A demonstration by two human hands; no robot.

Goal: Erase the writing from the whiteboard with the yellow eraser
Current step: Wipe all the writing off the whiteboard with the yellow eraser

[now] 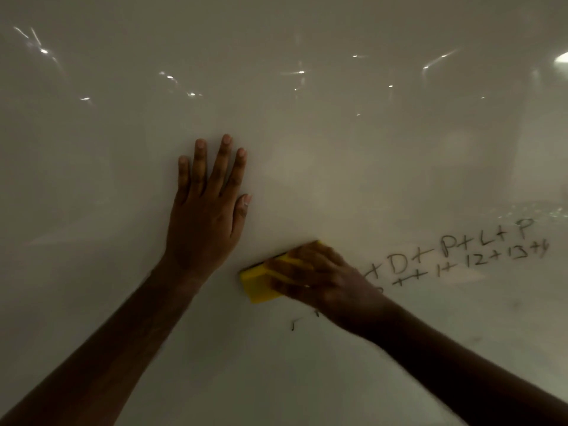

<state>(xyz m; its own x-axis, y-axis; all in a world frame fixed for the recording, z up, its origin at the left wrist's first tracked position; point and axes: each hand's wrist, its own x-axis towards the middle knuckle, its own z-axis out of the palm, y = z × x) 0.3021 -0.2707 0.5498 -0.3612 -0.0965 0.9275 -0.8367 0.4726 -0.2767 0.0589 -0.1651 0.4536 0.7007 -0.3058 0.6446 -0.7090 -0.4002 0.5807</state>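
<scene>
The whiteboard (307,133) fills the whole view, glossy and dimly lit. My right hand (319,278) grips the yellow eraser (256,285), which has a dark edge and presses flat on the board right of centre, low down. Black writing (455,253) in two rows of letters, numbers and plus signs runs to the right of that hand. A few small stray marks (293,325) sit just below the eraser. My left hand (209,207) lies flat on the board with fingers spread, up and to the left of the eraser, holding nothing.
Light reflections (299,72) dot the upper part of the board. The board left of the eraser and above both hands bears no writing. A faint smudge (476,338) shows at the lower right.
</scene>
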